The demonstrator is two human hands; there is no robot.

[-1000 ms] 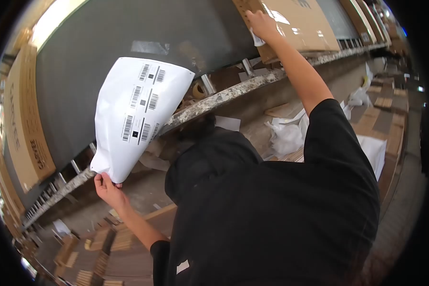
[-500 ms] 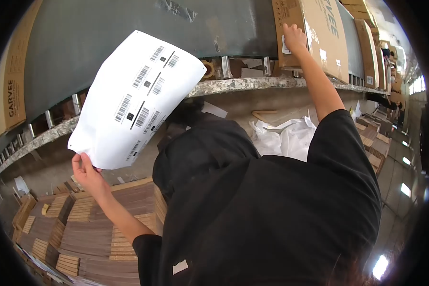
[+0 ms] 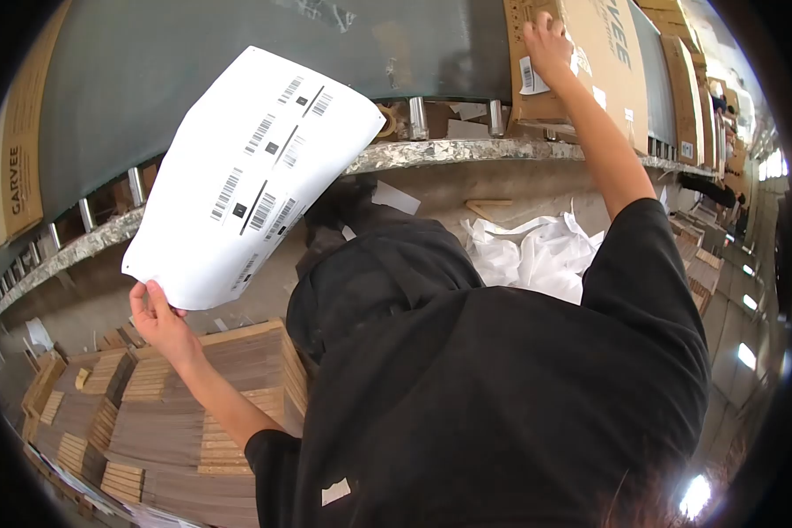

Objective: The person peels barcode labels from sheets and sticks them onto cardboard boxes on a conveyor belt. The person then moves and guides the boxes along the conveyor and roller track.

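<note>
In the head view, my left hand (image 3: pixel 161 321) pinches the lower corner of a large white label sheet (image 3: pixel 246 189) printed with several barcodes. The sheet hangs in the air and curves a little. My right hand (image 3: pixel 547 44) rests on the end of a brown GARVEE cardboard box (image 3: pixel 603 66), fingers bent and apart against it. Just below those fingers, a small white barcode label (image 3: pixel 528 77) lies on the box. Part of that label is covered by the hand. No held object shows in my right hand.
The box stands on a dark conveyor belt (image 3: pixel 440 44) with a worn metal rail (image 3: pixel 449 156). Another GARVEE box (image 3: pixel 18 167) is at the left. Stacked brown panels (image 3: pixel 163 414) stand behind me, and white plastic wrapping (image 3: pixel 537 251) lies on the floor. More boxes (image 3: pixel 680 97) line the conveyor.
My right hand has shifted upward along the box end, uncovering more of the small barcode label. The left hand and its sheet have moved only slightly.
</note>
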